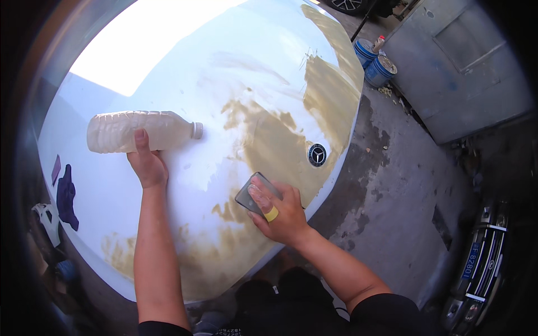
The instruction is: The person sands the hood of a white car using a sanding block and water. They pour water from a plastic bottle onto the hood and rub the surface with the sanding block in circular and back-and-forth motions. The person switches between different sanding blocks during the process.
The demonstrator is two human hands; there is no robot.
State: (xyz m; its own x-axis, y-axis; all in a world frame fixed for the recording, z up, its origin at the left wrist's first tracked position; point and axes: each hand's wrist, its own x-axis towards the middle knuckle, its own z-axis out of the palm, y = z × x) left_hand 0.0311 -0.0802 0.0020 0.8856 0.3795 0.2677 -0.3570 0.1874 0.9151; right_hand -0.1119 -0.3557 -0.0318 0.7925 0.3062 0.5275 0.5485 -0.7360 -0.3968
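Note:
A large clear plastic bottle (159, 131) with cloudy contents is held sideways over the white car hood (185, 162), its cap pointing right. My left hand (147, 165) is closed on it from the near side, thumb on top. At the hood's middle, my right hand (283, 210) grips a flat grey rectangular sanding block (250, 193) against the surface. Wrapping covers some of its fingers, with a yellow band at one. Under and around it spread tan filler patches (274, 145), smooth in places and streaky in others. The block's underside is hidden.
A round emblem (316, 155) sits near the hood's right edge. A dark cloth (66, 199) and a small purple piece (56, 169) lie at left. Blue buckets (380, 70) stand on the floor by a grey metal panel (459, 61). A car's front grille (485, 263) is at lower right.

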